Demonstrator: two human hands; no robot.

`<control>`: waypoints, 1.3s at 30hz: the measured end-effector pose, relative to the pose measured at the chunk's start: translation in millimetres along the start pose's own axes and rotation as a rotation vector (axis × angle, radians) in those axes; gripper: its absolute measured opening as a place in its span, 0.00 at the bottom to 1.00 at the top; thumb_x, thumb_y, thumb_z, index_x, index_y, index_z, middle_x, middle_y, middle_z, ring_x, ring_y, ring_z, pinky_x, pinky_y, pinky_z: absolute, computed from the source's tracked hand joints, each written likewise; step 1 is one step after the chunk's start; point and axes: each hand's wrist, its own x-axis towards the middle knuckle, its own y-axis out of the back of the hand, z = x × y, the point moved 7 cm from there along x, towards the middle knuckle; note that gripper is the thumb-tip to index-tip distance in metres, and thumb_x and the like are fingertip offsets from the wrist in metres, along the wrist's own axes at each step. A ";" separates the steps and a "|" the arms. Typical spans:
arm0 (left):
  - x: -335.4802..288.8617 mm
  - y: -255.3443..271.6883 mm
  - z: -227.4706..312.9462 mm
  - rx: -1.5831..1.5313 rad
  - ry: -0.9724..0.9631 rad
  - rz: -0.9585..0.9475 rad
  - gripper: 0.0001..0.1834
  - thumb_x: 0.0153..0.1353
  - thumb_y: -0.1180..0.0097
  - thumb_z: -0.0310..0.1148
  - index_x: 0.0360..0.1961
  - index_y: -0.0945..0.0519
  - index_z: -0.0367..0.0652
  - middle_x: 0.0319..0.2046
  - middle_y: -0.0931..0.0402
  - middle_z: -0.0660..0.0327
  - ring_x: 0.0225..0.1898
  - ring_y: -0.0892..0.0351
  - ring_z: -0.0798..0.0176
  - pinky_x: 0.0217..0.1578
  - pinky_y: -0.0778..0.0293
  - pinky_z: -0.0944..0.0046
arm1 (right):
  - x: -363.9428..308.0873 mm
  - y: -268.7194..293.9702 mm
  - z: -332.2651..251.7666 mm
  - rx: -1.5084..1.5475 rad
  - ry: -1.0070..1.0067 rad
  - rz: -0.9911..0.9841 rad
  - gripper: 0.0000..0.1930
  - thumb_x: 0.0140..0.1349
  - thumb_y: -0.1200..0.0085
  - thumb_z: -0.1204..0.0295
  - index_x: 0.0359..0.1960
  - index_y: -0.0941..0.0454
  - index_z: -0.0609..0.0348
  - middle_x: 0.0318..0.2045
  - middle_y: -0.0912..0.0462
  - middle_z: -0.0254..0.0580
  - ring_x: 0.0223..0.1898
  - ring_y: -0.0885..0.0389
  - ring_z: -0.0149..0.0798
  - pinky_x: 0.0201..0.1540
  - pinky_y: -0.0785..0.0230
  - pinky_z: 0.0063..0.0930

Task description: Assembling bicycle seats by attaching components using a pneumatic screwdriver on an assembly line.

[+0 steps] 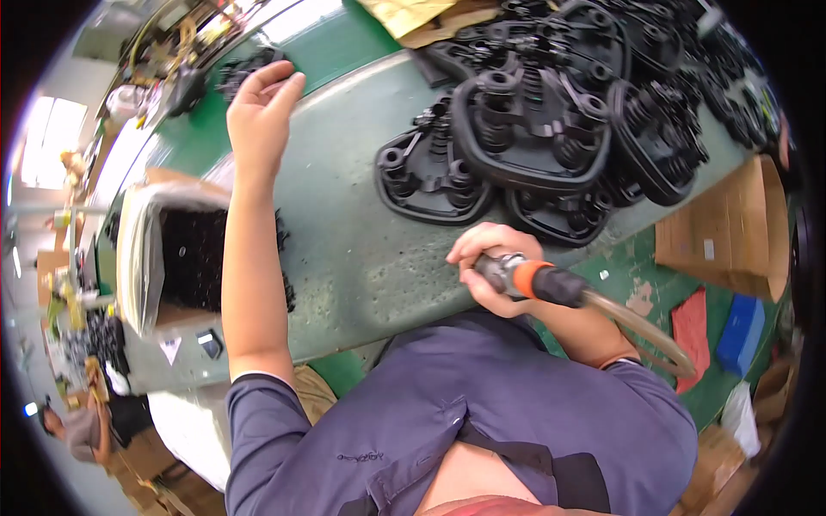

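Observation:
My left hand [262, 107] is stretched out over the far left of the green workbench, its thumb and fingers apart and nothing visible in them. Just beyond its fingertips lies a small heap of black parts [249, 70]. Close to my body, my right hand [497, 262] is closed around an air tool [525, 277] with a metal body, an orange ring and a black end. A clear hose [645, 325] curves away from it to the right. Ahead of that hand are piled black moulded assemblies [533, 138] with coil springs, some stacked on others.
A plastic-lined box [142, 258] of small black pieces stands left of my left forearm. Yellow paper [404, 15] lies at the far edge. A cardboard box [727, 228], a red cloth [690, 335] and a blue bin [740, 334] are at right. Another person [86, 430] is at lower left.

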 end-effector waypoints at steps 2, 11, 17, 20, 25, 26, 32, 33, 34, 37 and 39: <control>-18.4 -57.0 9.0 -0.119 0.067 -0.246 0.19 0.70 0.33 0.30 0.57 0.18 0.32 0.49 0.15 0.56 0.47 0.14 0.63 0.50 0.18 0.63 | -5.5 1.8 8.6 -0.028 0.064 0.065 0.18 0.51 0.38 0.87 0.45 0.21 0.61 0.40 0.15 0.41 0.28 0.17 0.30 0.33 0.24 0.24; -11.6 -217.8 37.8 -0.085 0.366 -0.657 0.17 0.73 0.40 0.41 0.50 0.15 0.37 0.41 0.14 0.60 0.34 0.18 0.67 0.41 0.20 0.65 | -11.5 -0.5 6.0 -0.154 0.182 -0.055 0.23 0.50 0.27 0.74 0.49 0.20 0.60 0.42 0.15 0.44 0.34 0.14 0.43 0.40 0.20 0.35; -6.6 -264.2 19.0 -0.041 0.565 -1.013 0.17 0.71 0.40 0.40 0.52 0.15 0.38 0.47 0.14 0.57 0.37 0.13 0.68 0.36 0.14 0.64 | -15.5 -11.7 -2.5 -0.196 0.260 -0.077 0.24 0.47 0.28 0.76 0.48 0.20 0.59 0.40 0.14 0.42 0.34 0.14 0.43 0.36 0.20 0.35; -12.7 -270.8 19.8 -0.120 0.658 -0.956 0.13 0.65 0.36 0.31 0.46 0.15 0.32 0.37 0.12 0.55 0.29 0.12 0.64 0.31 0.11 0.61 | -20.1 -13.2 -3.3 -0.259 0.300 -0.042 0.23 0.48 0.29 0.78 0.47 0.20 0.59 0.40 0.14 0.43 0.32 0.14 0.42 0.34 0.20 0.34; -6.7 -207.6 21.0 -0.313 0.600 -0.518 0.12 0.67 0.35 0.31 0.42 0.16 0.30 0.35 0.13 0.56 0.32 0.11 0.64 0.34 0.12 0.60 | -19.0 -12.0 -15.4 -0.270 0.284 0.011 0.21 0.47 0.33 0.87 0.44 0.22 0.60 0.38 0.13 0.46 0.30 0.13 0.41 0.32 0.19 0.31; -7.4 -179.8 20.2 -0.385 0.579 -0.385 0.12 0.69 0.37 0.31 0.44 0.17 0.30 0.36 0.14 0.56 0.35 0.11 0.62 0.39 0.11 0.59 | -18.8 -12.6 -12.6 -0.262 0.277 0.006 0.21 0.47 0.33 0.87 0.44 0.22 0.60 0.38 0.13 0.46 0.30 0.13 0.41 0.32 0.19 0.31; -74.2 -22.8 -42.1 -0.814 0.709 0.083 0.16 0.69 0.40 0.28 0.55 0.23 0.33 0.57 0.22 0.49 0.60 0.21 0.51 0.61 0.22 0.44 | -11.4 -7.1 -6.3 -0.187 0.309 -0.057 0.22 0.50 0.41 0.88 0.48 0.28 0.61 0.40 0.15 0.53 0.26 0.16 0.34 0.31 0.20 0.28; -101.4 -12.2 -42.2 -0.917 0.726 0.209 0.16 0.70 0.42 0.27 0.55 0.23 0.32 0.57 0.20 0.48 0.61 0.20 0.49 0.63 0.23 0.41 | -7.9 -7.0 -9.5 -0.206 0.324 -0.068 0.22 0.50 0.41 0.88 0.48 0.28 0.61 0.40 0.15 0.54 0.25 0.16 0.34 0.31 0.20 0.28; -129.4 -5.2 -40.8 -1.015 0.735 0.335 0.15 0.71 0.43 0.27 0.56 0.24 0.32 0.57 0.19 0.47 0.61 0.19 0.47 0.64 0.24 0.38 | -6.7 -6.6 -8.8 -0.189 0.325 -0.078 0.22 0.50 0.41 0.88 0.48 0.28 0.61 0.40 0.15 0.54 0.25 0.16 0.34 0.31 0.20 0.28; -209.5 11.4 -42.7 -1.133 0.805 0.717 0.15 0.71 0.43 0.26 0.56 0.23 0.32 0.58 0.19 0.48 0.64 0.22 0.45 0.69 0.29 0.37 | -9.6 -10.6 -12.2 -0.215 0.324 -0.114 0.22 0.49 0.41 0.87 0.48 0.29 0.61 0.39 0.15 0.55 0.25 0.15 0.34 0.31 0.20 0.28; -252.9 13.9 -57.2 -1.177 0.761 0.861 0.15 0.71 0.44 0.25 0.56 0.24 0.33 0.60 0.21 0.47 0.65 0.23 0.45 0.70 0.30 0.36 | -2.4 -15.5 -8.4 -0.216 0.303 -0.143 0.22 0.50 0.42 0.88 0.48 0.28 0.62 0.39 0.15 0.55 0.25 0.16 0.34 0.31 0.20 0.28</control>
